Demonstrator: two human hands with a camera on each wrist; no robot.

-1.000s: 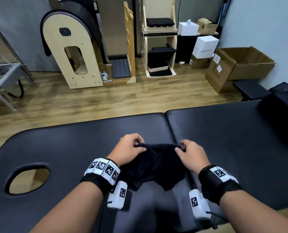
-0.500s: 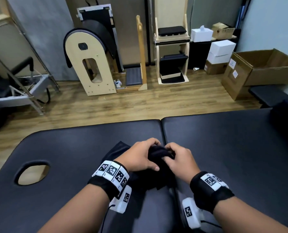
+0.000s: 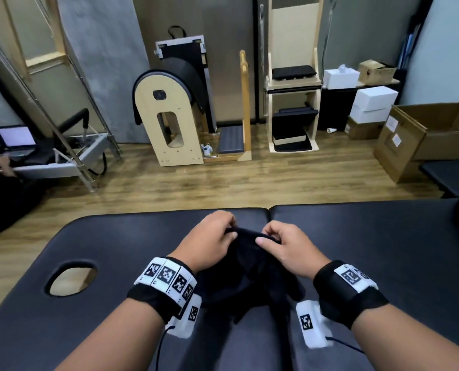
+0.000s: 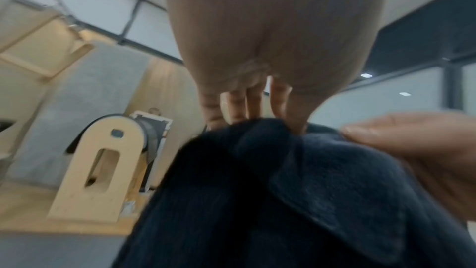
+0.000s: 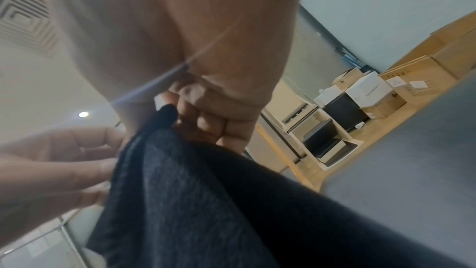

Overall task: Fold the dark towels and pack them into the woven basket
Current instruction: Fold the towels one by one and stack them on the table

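Pilates or therapy studio, black padded massage table with face hole lay lower frame, wooden ladder barrel stood upper centre, reformer frame at left, cardboard boxes at right

massage table | arched barrel | cardboard box | laptop

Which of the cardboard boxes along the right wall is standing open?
The large brown cardboard box nearest the right wall: its flaps are up, interior showing. The small white boxes beside it are closed.

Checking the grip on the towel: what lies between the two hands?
Only the towel's top edge spans the short gap between the left hand and right hand, each pinching it; the head view shows this.
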